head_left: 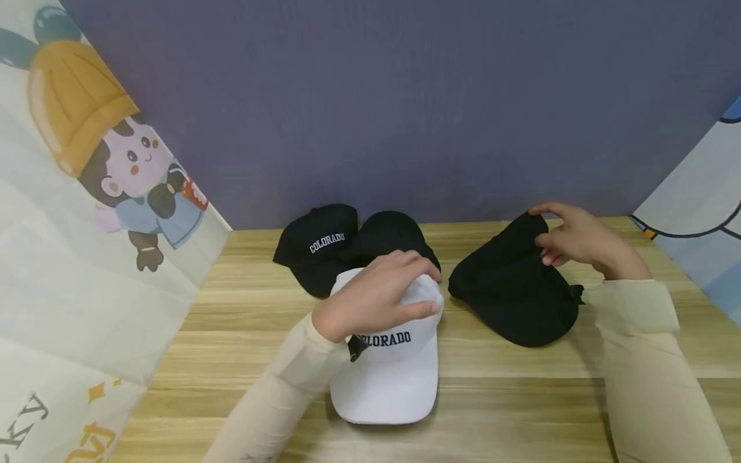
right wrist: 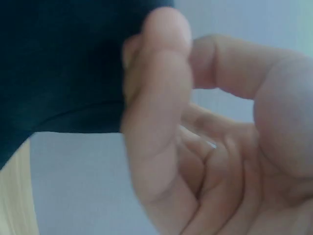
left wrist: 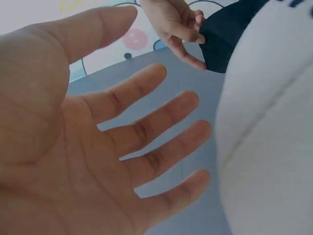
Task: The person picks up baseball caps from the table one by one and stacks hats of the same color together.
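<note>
A white baseball cap [head_left: 384, 382] with dark COLORADO lettering lies on the table, its brim towards me. My left hand [head_left: 379, 292] is over its crown with the fingers spread; in the left wrist view the open palm [left wrist: 98, 147] faces the white crown [left wrist: 269, 112]. To the right, a black cap [head_left: 509, 289] stands tilted, brim low and one end raised. My right hand [head_left: 585, 241] pinches it at that upper end with fingers and thumb. In the right wrist view, the dark fabric [right wrist: 63, 63] meets the fingers [right wrist: 156, 112].
Behind the white cap sit a black cap [head_left: 318, 241] with white COLORADO lettering and another dark rounded crown [head_left: 393, 235] beside it. A purple-grey wall [head_left: 405, 116] rises at the table's back edge. Printed sheets stand on the left [head_left: 69, 270] and right [head_left: 700, 212].
</note>
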Demonstrator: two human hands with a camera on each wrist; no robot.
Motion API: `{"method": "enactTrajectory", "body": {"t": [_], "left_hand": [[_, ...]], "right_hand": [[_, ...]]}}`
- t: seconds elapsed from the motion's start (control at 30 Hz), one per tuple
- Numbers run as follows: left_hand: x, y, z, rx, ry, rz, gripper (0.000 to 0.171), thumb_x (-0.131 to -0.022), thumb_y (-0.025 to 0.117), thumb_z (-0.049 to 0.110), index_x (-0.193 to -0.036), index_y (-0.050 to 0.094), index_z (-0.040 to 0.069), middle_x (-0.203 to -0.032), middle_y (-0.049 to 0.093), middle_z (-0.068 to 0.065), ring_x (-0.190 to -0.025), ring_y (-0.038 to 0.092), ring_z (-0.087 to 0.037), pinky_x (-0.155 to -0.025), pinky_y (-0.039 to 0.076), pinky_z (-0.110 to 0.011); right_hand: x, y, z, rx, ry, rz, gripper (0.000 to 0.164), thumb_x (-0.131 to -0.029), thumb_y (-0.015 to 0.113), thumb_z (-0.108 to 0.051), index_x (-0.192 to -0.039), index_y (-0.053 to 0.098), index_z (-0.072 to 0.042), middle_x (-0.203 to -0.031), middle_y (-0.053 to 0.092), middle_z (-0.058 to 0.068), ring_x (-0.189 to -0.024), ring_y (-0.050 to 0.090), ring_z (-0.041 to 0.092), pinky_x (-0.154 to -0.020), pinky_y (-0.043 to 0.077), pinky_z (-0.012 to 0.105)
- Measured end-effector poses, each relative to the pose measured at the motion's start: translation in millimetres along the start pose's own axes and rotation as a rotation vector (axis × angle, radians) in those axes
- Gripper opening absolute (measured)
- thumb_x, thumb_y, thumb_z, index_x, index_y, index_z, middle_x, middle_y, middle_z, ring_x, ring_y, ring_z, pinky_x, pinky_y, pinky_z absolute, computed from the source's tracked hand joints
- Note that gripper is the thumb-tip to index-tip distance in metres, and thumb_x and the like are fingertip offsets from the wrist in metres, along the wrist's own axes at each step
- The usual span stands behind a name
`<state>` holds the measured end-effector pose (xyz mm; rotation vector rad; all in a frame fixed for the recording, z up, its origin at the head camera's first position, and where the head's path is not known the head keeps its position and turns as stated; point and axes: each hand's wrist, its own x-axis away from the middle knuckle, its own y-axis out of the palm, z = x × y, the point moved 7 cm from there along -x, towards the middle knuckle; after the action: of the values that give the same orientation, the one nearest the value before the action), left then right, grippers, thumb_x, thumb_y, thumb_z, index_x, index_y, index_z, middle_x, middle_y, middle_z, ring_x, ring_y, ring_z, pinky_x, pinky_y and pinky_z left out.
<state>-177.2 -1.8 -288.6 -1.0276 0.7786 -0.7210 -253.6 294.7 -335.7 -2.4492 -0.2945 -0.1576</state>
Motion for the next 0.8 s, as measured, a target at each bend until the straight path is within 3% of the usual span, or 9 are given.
{"method": "enactTrajectory", "body": {"t": [0.17,0.33,0.47,0.6,0.7,0.8], "left_hand": [[-12.6,-0.2,0.6,0.002,-0.033,-0.009,0.035,-0.089,0.050,0.050,-0.113,0.052,0.026,-0.109,0.047,0.017,-0.103,0.039,-0.003,-0.091,0.024,-0.022],[-34.3,9.9,5.0,-0.031,-0.105,-0.092,0.036,-0.089,0.051,0.049,-0.115,0.052,0.024,-0.110,0.049,0.014,-0.100,0.042,-0.001,-0.082,0.031,-0.020],[-57.0,24.3,10.5,-0.103,-0.143,-0.234,0.040,-0.090,0.048,0.049,-0.121,0.049,0.023,-0.116,0.048,0.013,-0.095,0.046,-0.001,-0.077,0.035,-0.021],[-78.9,39.2,7.9,-0.130,-0.220,-0.410,0.054,-0.091,0.043,0.052,-0.136,0.037,0.022,-0.128,0.043,0.013,-0.105,0.047,-0.002,-0.078,0.037,-0.022],[-90.9,51.3,2.0,-0.117,-0.291,-0.534,0.068,-0.091,0.038,0.056,-0.146,0.018,0.021,-0.140,0.032,0.013,-0.119,0.039,-0.002,-0.085,0.034,-0.022],[-99.5,64.6,-2.9,-0.068,-0.337,-0.626,0.074,-0.091,0.034,0.059,-0.147,0.001,0.024,-0.147,0.016,0.015,-0.129,0.025,0.000,-0.092,0.028,-0.020]], "right_hand": [[13,6,1,-0.059,-0.037,0.055,0.068,-0.090,0.056,-0.020,-0.147,0.019,-0.021,-0.081,0.060,0.020,-0.070,0.060,0.035,-0.064,0.048,0.041],[28,15,2,-0.125,-0.076,0.078,0.067,-0.090,0.057,-0.022,-0.146,0.022,-0.020,-0.078,0.059,0.020,-0.068,0.060,0.034,-0.064,0.047,0.043],[41,19,3,-0.153,-0.098,0.106,0.063,-0.091,0.056,-0.023,-0.145,0.024,-0.021,-0.077,0.060,0.020,-0.068,0.060,0.033,-0.063,0.047,0.043],[54,22,3,-0.178,-0.121,0.133,0.060,-0.092,0.054,-0.021,-0.144,0.026,-0.020,-0.080,0.060,0.022,-0.067,0.060,0.033,-0.062,0.047,0.043],[60,25,4,-0.204,-0.126,0.139,0.058,-0.092,0.054,-0.020,-0.144,0.027,-0.019,-0.081,0.060,0.022,-0.067,0.060,0.033,-0.062,0.047,0.042],[63,27,5,-0.228,-0.125,0.136,0.057,-0.092,0.053,-0.018,-0.143,0.027,-0.018,-0.080,0.060,0.022,-0.066,0.060,0.032,-0.061,0.047,0.041]]}}
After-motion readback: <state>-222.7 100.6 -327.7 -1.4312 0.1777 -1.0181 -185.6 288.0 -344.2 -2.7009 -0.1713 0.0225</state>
